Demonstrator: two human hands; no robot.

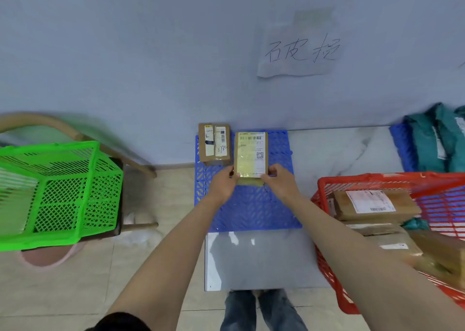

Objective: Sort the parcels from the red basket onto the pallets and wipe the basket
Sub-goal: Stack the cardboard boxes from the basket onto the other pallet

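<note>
Both hands, left hand point(224, 179) and right hand point(278, 179), are gripping a parcel point(251, 154), probably setting it on the blue pallet point(251, 210); releasing comes next.

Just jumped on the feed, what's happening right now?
A person is sorting parcels. Both hands, left hand and right hand, hold a taped cardboard parcel by its near end over the middle blue pallet, beside a smaller box already there. The red basket on the right holds several more parcels.
</note>
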